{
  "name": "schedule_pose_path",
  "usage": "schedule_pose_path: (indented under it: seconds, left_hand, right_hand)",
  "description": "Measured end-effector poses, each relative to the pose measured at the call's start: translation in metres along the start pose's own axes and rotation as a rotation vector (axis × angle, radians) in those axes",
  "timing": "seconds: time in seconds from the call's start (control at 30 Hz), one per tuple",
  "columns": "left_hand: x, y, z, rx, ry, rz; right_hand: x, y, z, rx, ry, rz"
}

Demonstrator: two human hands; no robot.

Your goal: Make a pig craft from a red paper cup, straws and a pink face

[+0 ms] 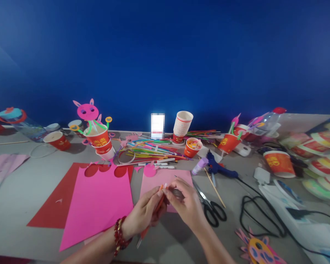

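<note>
My left hand (147, 211) is wrapped round a slim orange item (145, 232), whose clear lower end sticks out below the palm. A short orange and white tip (165, 186) shows between the fingertips of both hands. My right hand (184, 200) pinches at this tip with thumb and finger, and a thin dark point shows above its fingers. Beneath the hands lies a light pink sheet (167, 178). Left of them a bright pink sheet (101, 205) with rounded cut-outs covers part of a red sheet (52, 205).
Black-handled scissors (213, 212), a wooden stick (217, 190), a purple glue stick (200, 166) and a blue glue gun (221, 168) with its cord lie to the right. Behind are pipe cleaners (151, 146), markers (165, 165), stacked cups (183, 124) and a pink animal figure (88, 112).
</note>
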State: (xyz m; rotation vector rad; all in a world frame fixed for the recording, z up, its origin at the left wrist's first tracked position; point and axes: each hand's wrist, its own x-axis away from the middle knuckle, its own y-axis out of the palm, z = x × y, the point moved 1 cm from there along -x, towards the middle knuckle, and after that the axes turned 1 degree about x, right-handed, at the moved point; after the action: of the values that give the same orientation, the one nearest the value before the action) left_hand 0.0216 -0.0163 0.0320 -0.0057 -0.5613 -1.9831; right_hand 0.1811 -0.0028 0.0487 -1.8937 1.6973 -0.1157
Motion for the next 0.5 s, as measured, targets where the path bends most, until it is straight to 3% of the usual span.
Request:
schedule_pose_path:
  seconds: [0.33,0.5]
  left_hand:
    - [-0.0015,-0.0027,-0.0047,0.053,0.001,0.001]
    - [0.0002,-0.002,0.0024,0.037,-0.016,0.014]
  right_hand:
    - [0.0,-0.0001,-0.0012,-0.063,0.024,-0.014]
    - [0.0004,-0.0002,-0.0025,-0.14,0.033,-0.034]
